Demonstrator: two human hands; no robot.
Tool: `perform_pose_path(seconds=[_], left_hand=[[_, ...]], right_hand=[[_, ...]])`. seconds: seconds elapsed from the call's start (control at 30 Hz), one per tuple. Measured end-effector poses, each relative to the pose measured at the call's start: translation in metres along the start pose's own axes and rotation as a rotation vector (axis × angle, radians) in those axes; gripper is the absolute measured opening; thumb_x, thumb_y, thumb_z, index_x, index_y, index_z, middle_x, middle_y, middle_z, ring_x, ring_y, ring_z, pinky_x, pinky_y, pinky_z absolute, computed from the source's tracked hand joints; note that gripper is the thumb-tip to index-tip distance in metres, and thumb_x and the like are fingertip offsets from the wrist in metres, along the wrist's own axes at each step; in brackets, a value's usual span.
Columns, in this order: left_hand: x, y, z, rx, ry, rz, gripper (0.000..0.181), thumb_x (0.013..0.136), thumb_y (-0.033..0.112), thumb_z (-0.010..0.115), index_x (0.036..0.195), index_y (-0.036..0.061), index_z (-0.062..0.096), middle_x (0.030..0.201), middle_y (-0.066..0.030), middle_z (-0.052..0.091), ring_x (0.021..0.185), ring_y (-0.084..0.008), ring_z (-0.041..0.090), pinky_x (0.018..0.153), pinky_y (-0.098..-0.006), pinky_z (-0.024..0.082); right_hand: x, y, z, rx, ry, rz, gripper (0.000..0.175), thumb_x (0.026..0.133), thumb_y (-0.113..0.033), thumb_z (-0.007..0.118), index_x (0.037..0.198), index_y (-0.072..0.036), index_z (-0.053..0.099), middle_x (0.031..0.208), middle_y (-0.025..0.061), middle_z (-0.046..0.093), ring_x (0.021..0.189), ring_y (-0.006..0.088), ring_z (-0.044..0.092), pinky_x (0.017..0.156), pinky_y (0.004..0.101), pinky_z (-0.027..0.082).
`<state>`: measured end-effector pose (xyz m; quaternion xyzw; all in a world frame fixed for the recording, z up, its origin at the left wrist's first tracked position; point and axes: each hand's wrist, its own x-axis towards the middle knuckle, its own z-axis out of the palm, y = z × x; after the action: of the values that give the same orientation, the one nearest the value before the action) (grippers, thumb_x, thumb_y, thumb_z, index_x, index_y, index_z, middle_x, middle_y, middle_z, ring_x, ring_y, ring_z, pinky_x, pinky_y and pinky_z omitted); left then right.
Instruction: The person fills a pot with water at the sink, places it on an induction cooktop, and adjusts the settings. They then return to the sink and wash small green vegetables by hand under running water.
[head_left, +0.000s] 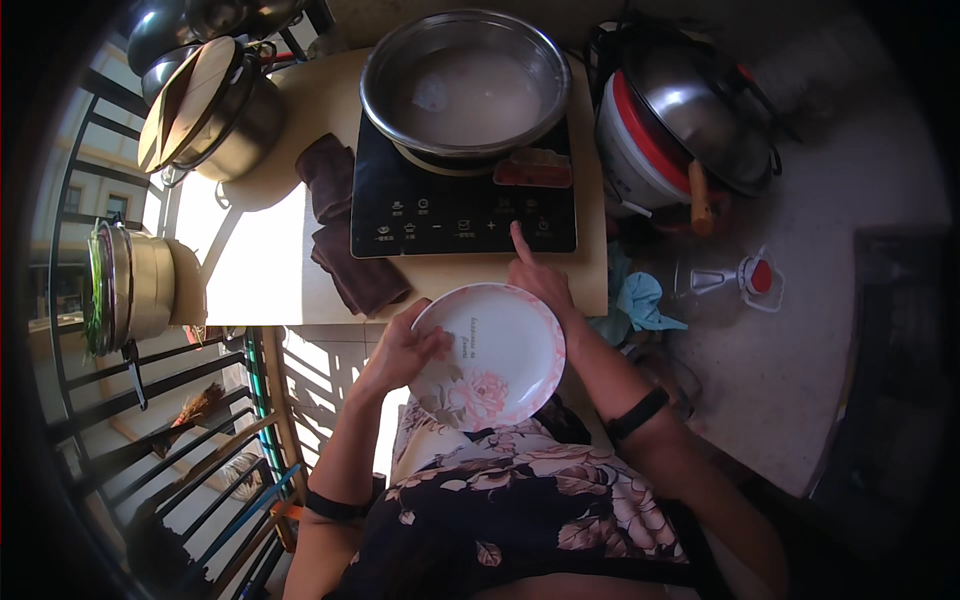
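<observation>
My left hand (409, 345) grips the left rim of a white plate (506, 345) with a pink floral pattern, its decorated face turned up. Beyond the plate, my right hand (541, 281) stretches its index finger onto the control panel of a black induction cooktop (465, 206); its other fingers are curled, and nothing shows in them. On the cooktop stands a wide stainless steel pot (465, 142) of cloudy, whitish liquid, with a pale patch at its left side. A folded brown cloth (356, 262) lies along the cooktop's left side.
At the upper left of the table (285, 97) stands a steel pot (244, 139) with a wooden lid. A steel wok (697, 97) leans on a red-rimmed bucket (637, 157) at the right. A light-blue cloth or bag (645, 300) lies beside the table's right edge, and metal railings (180, 375) run along the left.
</observation>
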<state>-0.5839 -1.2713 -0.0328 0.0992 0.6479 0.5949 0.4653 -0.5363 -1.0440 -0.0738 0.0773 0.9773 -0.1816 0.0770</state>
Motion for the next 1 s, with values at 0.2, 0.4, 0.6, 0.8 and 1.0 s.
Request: perform_pose_path(seconds=[0.2,0.4,0.6,0.8,1.0], left_hand=[[0.001,0.000,0.001,0.005,-0.023,0.027,0.029,0.085,0.006,0.050,0.113,0.0017,0.045,0.079,-0.0036,0.058,0.070,-0.0087,0.055,0.062,-0.0238,0.047],[-0.004,0.005,0.004,0.014,0.019,0.012,0.029,0.085,0.005,0.050,0.113,0.0017,0.045,0.079,-0.0041,0.058,0.071,-0.0091,0.056,0.063,-0.0239,0.048],[-0.008,0.008,0.004,0.019,0.038,0.021,0.018,0.085,0.004,0.048,0.102,-0.0004,0.047,0.076,-0.0037,0.056,0.069,-0.0086,0.053,0.063,-0.0227,0.045],[-0.010,0.009,0.003,0.028,0.060,-0.005,0.029,0.083,0.005,0.052,0.112,0.0013,0.046,0.080,-0.0035,0.058,0.071,-0.0092,0.056,0.063,-0.0244,0.048],[-0.019,0.011,0.001,0.010,0.124,-0.001,0.020,0.083,0.005,0.052,0.102,-0.0006,0.047,0.079,-0.0041,0.056,0.071,-0.0086,0.054,0.064,-0.0240,0.046]], right_hand=[[0.009,0.004,0.000,-0.089,-0.101,-0.053,0.017,0.073,-0.020,0.052,0.070,-0.004,0.058,0.136,0.0198,0.022,0.060,0.0301,0.060,0.056,0.0420,0.048],[-0.010,0.010,0.007,0.018,-0.045,-0.054,0.022,0.074,-0.025,0.052,0.079,-0.005,0.057,0.126,0.0177,0.041,0.062,0.0274,0.060,0.054,0.0384,0.047],[-0.013,0.005,-0.001,0.090,0.114,-0.108,0.020,0.076,-0.026,0.051,0.072,-0.007,0.048,0.129,0.0150,0.038,0.062,0.0275,0.059,0.054,0.0375,0.046],[0.004,-0.011,-0.007,0.140,0.021,-0.198,0.020,0.078,-0.021,0.048,0.068,-0.005,0.043,0.134,0.0145,0.031,0.066,0.0262,0.060,0.057,0.0378,0.047],[0.030,-0.022,0.004,0.112,0.008,-0.273,0.016,0.078,-0.015,0.048,0.068,-0.004,0.044,0.133,0.0158,0.031,0.066,0.0255,0.060,0.059,0.0389,0.048]])
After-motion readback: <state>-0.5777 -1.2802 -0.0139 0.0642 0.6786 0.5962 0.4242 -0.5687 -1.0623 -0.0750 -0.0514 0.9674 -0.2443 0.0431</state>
